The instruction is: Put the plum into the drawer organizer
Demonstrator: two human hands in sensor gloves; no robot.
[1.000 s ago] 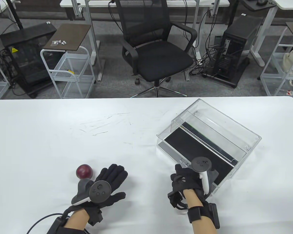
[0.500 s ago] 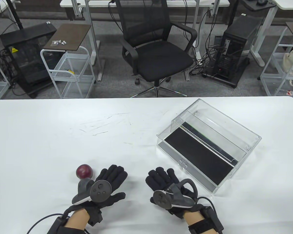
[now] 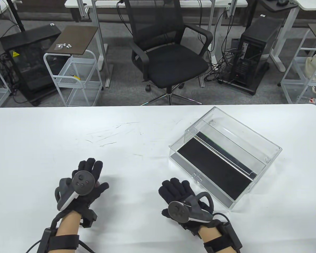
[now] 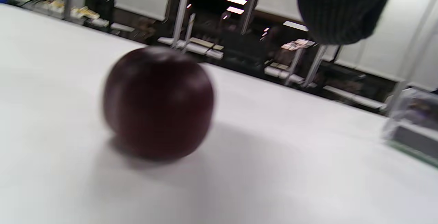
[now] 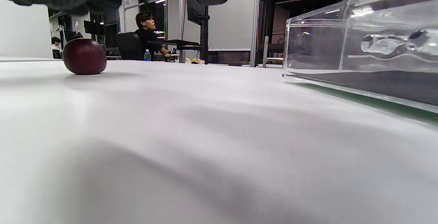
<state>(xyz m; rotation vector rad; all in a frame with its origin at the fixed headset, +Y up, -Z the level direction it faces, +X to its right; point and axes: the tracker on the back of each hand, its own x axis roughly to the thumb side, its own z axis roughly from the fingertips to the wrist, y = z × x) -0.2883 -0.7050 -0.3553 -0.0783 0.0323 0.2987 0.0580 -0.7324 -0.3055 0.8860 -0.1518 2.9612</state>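
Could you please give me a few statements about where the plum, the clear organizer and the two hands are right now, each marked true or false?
1. The dark red round plum sits on the white table. True.
2. The plum lies inside the clear plastic drawer organizer. False: its black-lined drawer holds nothing.
3. The left hand is above the plum. True: the table view hides it.
4. The right hand grips the organizer. False: it rests beside it, apart.

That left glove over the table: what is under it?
In the table view the left hand covers everything beneath. The left wrist view shows a round dark red plum resting on the white table, fingertips above, not touching.
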